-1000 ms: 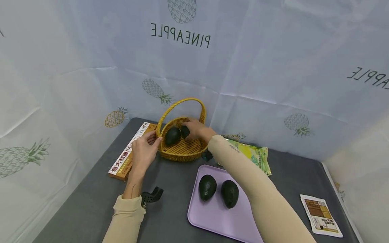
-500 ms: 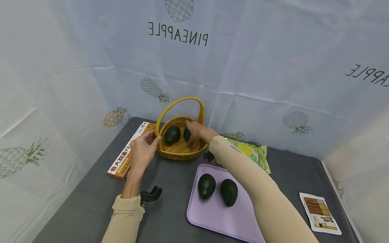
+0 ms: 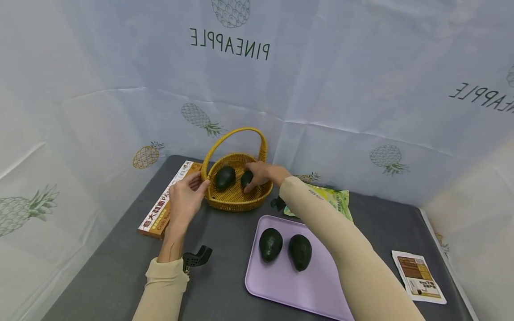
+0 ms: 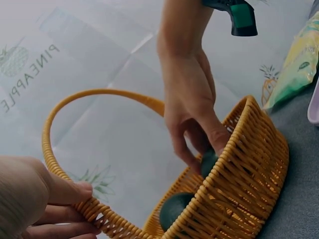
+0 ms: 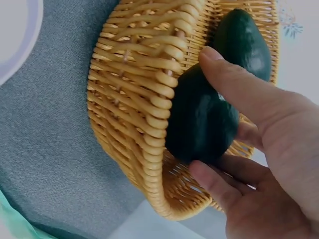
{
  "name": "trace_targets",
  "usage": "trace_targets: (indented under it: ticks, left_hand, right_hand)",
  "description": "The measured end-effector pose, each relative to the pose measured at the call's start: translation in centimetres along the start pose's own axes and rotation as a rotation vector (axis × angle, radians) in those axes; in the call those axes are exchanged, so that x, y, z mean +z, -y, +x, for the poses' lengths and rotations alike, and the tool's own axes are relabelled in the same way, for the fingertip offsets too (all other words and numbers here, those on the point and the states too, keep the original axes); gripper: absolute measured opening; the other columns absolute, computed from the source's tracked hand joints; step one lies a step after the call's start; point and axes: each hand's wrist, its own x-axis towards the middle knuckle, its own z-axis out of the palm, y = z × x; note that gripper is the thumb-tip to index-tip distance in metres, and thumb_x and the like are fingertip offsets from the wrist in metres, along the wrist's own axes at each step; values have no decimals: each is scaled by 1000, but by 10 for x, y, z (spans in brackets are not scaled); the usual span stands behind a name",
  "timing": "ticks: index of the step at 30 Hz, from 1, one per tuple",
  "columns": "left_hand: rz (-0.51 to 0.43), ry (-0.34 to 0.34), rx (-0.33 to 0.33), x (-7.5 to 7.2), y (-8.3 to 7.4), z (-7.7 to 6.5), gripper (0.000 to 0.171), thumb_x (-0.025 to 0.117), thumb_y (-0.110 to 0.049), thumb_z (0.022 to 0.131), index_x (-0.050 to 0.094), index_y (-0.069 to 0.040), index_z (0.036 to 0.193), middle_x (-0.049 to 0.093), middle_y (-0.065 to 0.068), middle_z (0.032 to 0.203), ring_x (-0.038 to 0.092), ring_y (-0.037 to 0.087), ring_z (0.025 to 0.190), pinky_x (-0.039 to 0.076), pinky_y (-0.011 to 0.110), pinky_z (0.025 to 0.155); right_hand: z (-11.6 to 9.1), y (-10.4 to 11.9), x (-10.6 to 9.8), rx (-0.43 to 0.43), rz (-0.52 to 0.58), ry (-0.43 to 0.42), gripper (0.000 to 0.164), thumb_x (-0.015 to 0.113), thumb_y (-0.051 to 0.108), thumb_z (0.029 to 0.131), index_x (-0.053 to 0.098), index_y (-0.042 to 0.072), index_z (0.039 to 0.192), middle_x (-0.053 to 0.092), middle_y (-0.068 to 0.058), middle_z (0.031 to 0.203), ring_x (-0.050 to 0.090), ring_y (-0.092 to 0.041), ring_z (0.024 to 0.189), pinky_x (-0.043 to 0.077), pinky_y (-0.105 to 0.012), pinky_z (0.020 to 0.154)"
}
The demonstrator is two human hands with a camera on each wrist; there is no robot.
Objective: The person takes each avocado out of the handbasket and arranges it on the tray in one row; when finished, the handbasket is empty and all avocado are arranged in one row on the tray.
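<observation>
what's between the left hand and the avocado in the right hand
The loose avocado, lying inside the yellow basket, plus the left edge of that basket, where the left hand is. The head view shows this.

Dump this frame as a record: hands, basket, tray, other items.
left hand: pinches basket near handle base
right hand: thumb and fingers around one avocado inside basket
basket: yellow wicker, handle up; also holds second avocado
tray: lilac; bears left avocado, right avocado
left of basket: pasta box
right of basket: green-yellow packet
far right: brown-white pouch
</observation>
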Motion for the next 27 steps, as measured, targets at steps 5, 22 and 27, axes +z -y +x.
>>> trace_targets:
  ticks: [5, 22, 27]
  left_hand:
    - [4, -3, 9, 2, 0, -1, 39, 77, -15, 96, 71, 4, 130, 75, 26, 117, 76, 40, 103, 64, 51, 88]
    - [2, 14, -16, 4, 0, -3, 40, 75, -17, 99, 70, 2, 133, 75, 24, 121, 76, 39, 105, 64, 50, 88]
    - [1, 8, -18, 0, -1, -2, 39, 75, -17, 99, 70, 2, 133, 74, 24, 122, 76, 39, 106, 64, 50, 88]
  right_hand:
    - [-2, -1, 4, -5, 25, -34, 90, 85, 38, 89, 38, 9, 160, 45, -13, 161, 45, -32, 147, 46, -47, 118]
    - [-23, -10, -5, -49, 14, -104, 88, 92, 39, 81, 51, 1, 149, 59, -16, 141, 57, -33, 129, 53, -41, 107]
    - [-51, -11, -32, -94, 53, -80, 91, 92, 37, 80, 48, 1, 152, 57, -16, 144, 57, -31, 129, 54, -40, 106]
